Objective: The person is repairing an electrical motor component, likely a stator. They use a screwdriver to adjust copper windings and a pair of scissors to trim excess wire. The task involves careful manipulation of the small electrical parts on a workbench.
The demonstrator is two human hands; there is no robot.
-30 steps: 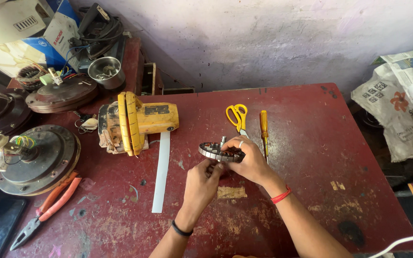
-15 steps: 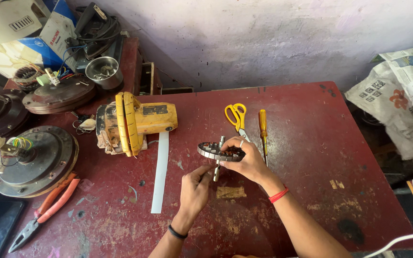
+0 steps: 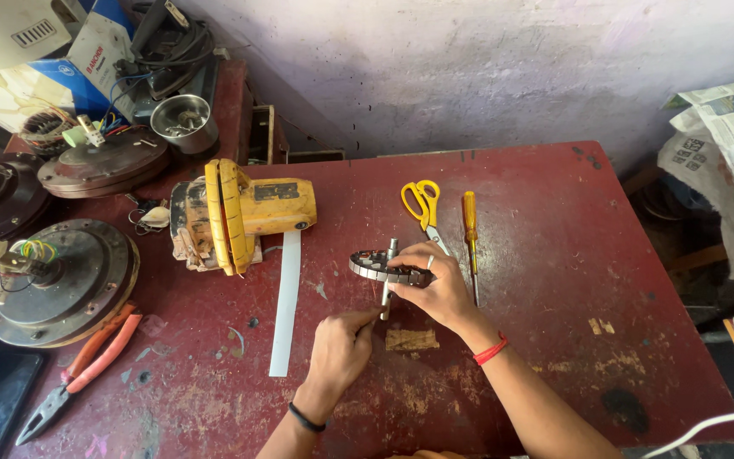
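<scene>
Mid-table, the right hand (image 3: 435, 289) clamps its fingers over a round, dark toothed motor core (image 3: 381, 266) held just above the red table (image 3: 554, 255). The left hand (image 3: 339, 350) pinches the lower end of the core's metal shaft (image 3: 386, 285). Yellow-handled scissors (image 3: 422, 204) and a yellow screwdriver (image 3: 470, 234) lie just behind, toward the far edge. A yellow power tool (image 3: 244, 214) and a white strip (image 3: 285, 302) sit left, orange pliers (image 3: 82, 370) near the left edge.

You face a worn red table (image 3: 554, 221) set against a pale, stained plaster wall (image 3: 486, 68), daylit.
</scene>
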